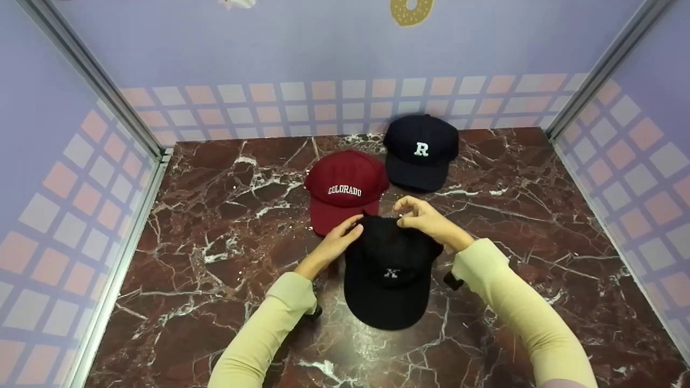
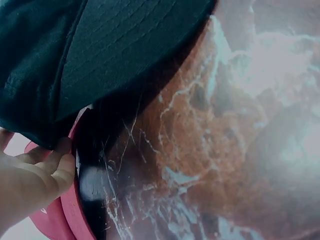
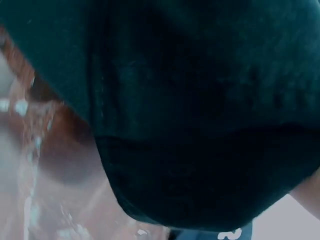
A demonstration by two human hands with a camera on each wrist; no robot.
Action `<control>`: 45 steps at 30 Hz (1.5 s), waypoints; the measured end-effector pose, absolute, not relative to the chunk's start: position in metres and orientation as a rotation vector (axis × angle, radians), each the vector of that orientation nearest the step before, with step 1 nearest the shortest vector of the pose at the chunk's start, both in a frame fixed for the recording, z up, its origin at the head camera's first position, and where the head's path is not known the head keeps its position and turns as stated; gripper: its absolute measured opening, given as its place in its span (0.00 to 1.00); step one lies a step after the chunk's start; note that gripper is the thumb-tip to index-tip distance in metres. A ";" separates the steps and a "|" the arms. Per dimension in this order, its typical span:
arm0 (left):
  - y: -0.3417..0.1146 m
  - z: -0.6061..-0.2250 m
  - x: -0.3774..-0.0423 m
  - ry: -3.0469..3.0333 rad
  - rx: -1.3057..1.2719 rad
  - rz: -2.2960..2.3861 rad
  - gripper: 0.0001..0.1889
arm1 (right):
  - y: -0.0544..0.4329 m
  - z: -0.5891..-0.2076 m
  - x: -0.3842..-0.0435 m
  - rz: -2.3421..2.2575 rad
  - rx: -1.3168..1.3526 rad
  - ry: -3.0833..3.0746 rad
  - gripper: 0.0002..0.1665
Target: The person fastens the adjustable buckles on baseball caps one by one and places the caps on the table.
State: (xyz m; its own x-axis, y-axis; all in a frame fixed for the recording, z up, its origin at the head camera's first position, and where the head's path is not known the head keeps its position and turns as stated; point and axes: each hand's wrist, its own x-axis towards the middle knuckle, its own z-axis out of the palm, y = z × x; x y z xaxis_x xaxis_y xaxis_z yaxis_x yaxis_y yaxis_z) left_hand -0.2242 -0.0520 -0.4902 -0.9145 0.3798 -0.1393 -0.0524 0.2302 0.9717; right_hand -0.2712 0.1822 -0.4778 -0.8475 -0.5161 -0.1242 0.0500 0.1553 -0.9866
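A black cap (image 1: 392,253) with a small pale letter on its front is held above the table, brim toward me. At its far left edge my left hand (image 1: 335,243) pinches the fabric. My right hand (image 1: 431,223), index finger bent, grips the far edge on the other side. In the left wrist view, the left hand (image 2: 37,177) has its fingertips at the cap's lower edge. Dark cap fabric (image 3: 200,110) fills most of the right wrist view and hides nearly all of the right hand. Just beyond is a red cap (image 1: 345,178) lettered COLORADO, its brim partly covered.
A navy cap (image 1: 421,148) with a white R sits at the back, right of the red cap. The dark red marbled table (image 1: 215,302) is bounded by a lilac back wall (image 1: 323,43) and side panels, with metal posts (image 1: 97,75) at the corners.
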 end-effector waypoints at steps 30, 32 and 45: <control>-0.052 -0.525 -0.238 1.693 0.235 2.048 0.09 | 0.195 -0.499 -0.272 -1.897 -0.434 1.159 0.25; -0.053 -0.528 -0.238 1.643 0.222 2.085 0.10 | 0.199 -0.500 -0.273 -1.885 -0.446 1.163 0.26; -0.063 -0.539 -0.238 1.629 0.205 2.165 0.08 | 0.221 -0.511 -0.275 -1.586 -0.570 1.543 0.23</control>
State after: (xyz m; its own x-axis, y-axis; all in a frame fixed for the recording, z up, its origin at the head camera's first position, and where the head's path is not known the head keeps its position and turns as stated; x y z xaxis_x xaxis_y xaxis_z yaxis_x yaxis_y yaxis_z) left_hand -0.2377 -0.0633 -0.5387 -0.9003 0.4146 -0.1323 -0.2419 -0.2241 0.9441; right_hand -0.2751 0.2207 -0.5105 -0.5522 -0.8031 -0.2239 0.2457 0.0999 -0.9642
